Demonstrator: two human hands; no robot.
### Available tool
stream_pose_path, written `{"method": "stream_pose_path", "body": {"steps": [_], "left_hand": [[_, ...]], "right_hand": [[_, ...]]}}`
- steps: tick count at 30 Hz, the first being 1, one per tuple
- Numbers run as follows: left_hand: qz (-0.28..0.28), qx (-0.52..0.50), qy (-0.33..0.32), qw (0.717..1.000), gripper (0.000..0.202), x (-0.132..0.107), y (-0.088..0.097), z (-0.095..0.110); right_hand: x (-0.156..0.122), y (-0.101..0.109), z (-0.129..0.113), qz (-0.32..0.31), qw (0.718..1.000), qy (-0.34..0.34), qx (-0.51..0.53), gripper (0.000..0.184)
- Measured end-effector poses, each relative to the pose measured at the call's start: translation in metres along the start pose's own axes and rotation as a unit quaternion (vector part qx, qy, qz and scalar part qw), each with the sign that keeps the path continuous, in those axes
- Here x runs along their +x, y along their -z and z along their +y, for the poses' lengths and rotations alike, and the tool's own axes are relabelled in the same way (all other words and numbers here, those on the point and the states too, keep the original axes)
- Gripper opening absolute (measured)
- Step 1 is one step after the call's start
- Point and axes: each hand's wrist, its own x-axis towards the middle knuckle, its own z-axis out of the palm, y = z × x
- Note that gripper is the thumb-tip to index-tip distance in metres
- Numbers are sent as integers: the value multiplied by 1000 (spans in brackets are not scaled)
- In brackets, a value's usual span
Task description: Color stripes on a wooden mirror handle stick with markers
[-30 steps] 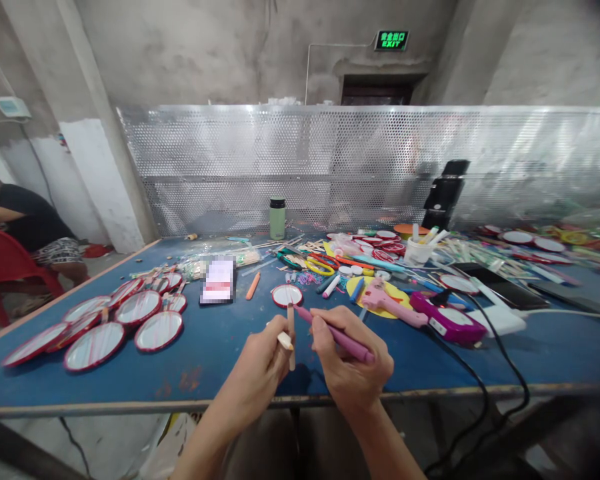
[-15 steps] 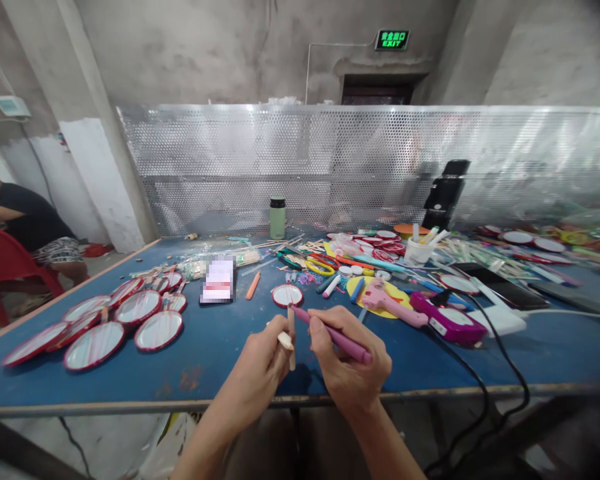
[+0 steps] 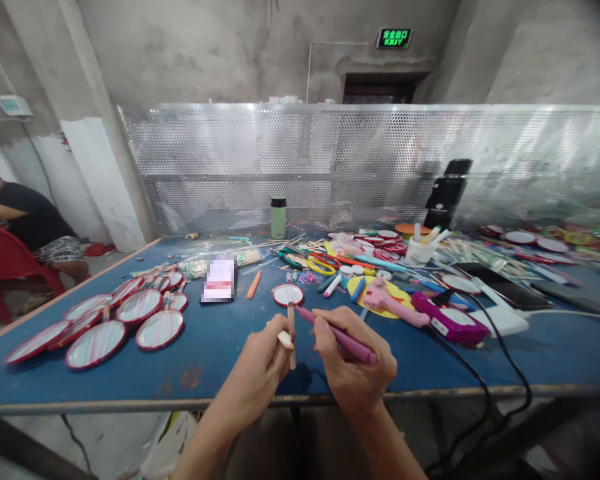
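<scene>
My left hand (image 3: pixel 261 371) is closed around a thin wooden stick (image 3: pixel 291 333) that stands upright over the near edge of the blue table (image 3: pixel 215 347). My right hand (image 3: pixel 353 363) grips a pink marker (image 3: pixel 336 334), and the marker's tip touches the stick near its top. Just beyond the stick lies a small round disc with a red rim (image 3: pixel 287 294). Both hands are close together, a little above the table.
Several red-rimmed discs (image 3: pixel 125 317) lie at the left. A pink glue gun (image 3: pixel 393 303), a purple device (image 3: pixel 447 321), cables, pens, a white cup (image 3: pixel 420 251) and a green bottle (image 3: pixel 279 218) crowd the middle and right. A person sits at far left on a red chair (image 3: pixel 5 263).
Barely anything differs. The view has shifted slightly and my right hand with the marker has edged a little to the right and down.
</scene>
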Motion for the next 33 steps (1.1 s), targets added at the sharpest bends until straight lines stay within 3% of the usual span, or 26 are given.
{"method": "stream_pose_path", "body": {"steps": [23, 33], "left_hand": [[-3, -8, 2, 1000, 27, 0, 0, 1], [-1, -17, 4, 1000, 29, 0, -1, 1]], "right_hand": [[1, 1, -2, -3, 1000, -8, -4, 12], [2, -1, -3, -1, 1000, 19, 3, 13]]}}
